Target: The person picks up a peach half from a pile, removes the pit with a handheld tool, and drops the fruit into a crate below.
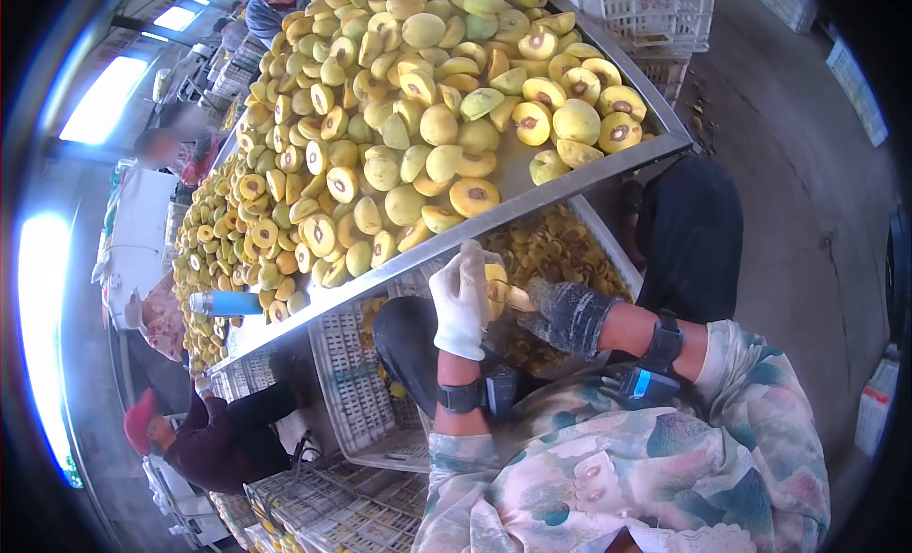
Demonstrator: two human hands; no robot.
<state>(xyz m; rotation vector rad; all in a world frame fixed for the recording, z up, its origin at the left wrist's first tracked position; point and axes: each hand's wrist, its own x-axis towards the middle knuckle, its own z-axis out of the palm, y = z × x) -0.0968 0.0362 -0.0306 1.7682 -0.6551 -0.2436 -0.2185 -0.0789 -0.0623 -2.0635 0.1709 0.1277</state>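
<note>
My left hand (460,301), in a white glove, is closed around a yellow peach half (495,292) in front of the table's near edge. Its cut face turns toward my right hand (568,315), which wears a dark grey glove. From the right fingers a small pale, wood-coloured tool (520,298) points at the fruit, its tip right at the flesh. The glove hides the rest of the tool. Below both hands stands a crate holding dark pits and scraps (556,258). Halved peaches (404,203), several showing brown pit centres, are heaped on the metal-rimmed table (608,168).
A blue bottle (226,303) lies at the table's left edge. White plastic crates (356,387) stand beside my left knee, and more stacked crates (655,16) rise behind the table. A person in a red cap (141,422) sits at the lower left; others are farther along.
</note>
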